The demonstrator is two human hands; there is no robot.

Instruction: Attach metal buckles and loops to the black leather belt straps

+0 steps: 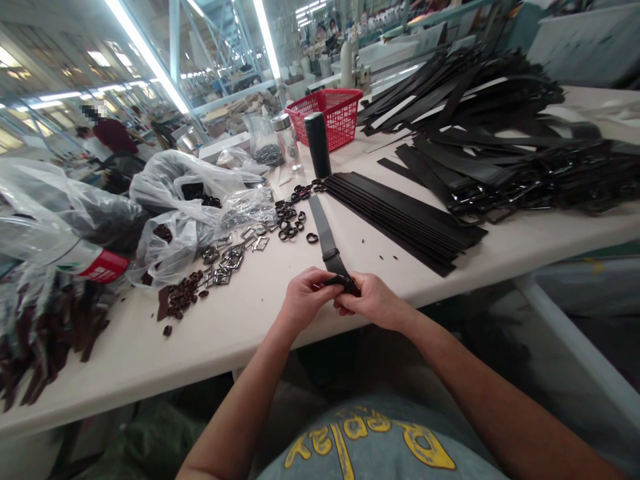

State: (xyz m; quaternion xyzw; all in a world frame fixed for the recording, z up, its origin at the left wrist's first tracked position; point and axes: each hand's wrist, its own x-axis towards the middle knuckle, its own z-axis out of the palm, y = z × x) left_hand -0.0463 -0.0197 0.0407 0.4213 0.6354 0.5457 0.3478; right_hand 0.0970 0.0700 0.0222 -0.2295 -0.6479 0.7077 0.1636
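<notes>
Both hands meet at the table's near edge around the end of a dark belt strap [325, 230]. My left hand [306, 293] pinches the strap end from the left. On its other side, my right hand [373, 299] has its fingers closed under and around the same end. A black loop [331, 255] sits around the strap just beyond my fingers, and the rest of the strap stretches away flat on the table. What lies between the fingertips is dark and partly hidden. Several black loops [290, 223] lie scattered left of the strap's far end.
Right of the strap is a row of black straps [400, 217], with heaped belts [500, 173] behind. A black bottle [318, 147], glass bottle [289, 147] and red basket [345, 120] stand at the back. Metal buckles [230, 259], brown loops [185, 297] and plastic bags [175, 180] lie left.
</notes>
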